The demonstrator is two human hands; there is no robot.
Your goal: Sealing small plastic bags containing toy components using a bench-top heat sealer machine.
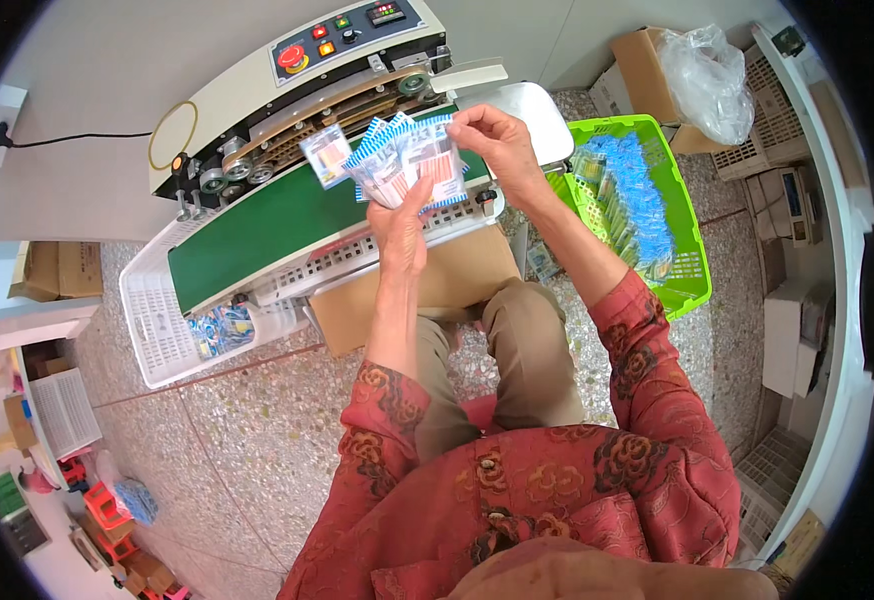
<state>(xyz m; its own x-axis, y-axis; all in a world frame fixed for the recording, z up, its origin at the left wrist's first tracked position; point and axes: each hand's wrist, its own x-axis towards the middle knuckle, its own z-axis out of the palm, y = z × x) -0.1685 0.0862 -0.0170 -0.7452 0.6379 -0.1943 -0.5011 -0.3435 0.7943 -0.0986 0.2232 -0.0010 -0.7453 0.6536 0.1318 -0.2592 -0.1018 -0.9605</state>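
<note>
My left hand (pixel 399 238) grips a fanned stack of small clear packets (pixel 393 168) with blue-and-white striped edges, its thumb lying across the front one. At the stack's upper right, my right hand (pixel 505 152) is closed, thumb and fingers pinched at the corner of a packet. A separate packet (pixel 329 156) is by the rollers of the band sealing machine (pixel 242 110), left of the stack. Beneath both hands runs the machine's green conveyor belt (pixel 247 240). The packets' contents are too small to make out clearly.
On the right stands a bright green basket (pixel 699 262) full of blue-edged packets. A white basket (pixel 147 330) at the belt's left end holds more packets. Below the belt is a cardboard box (pixel 357 310). Another carton (pixel 642 75) with clear plastic bags (pixel 707 80) sits back right.
</note>
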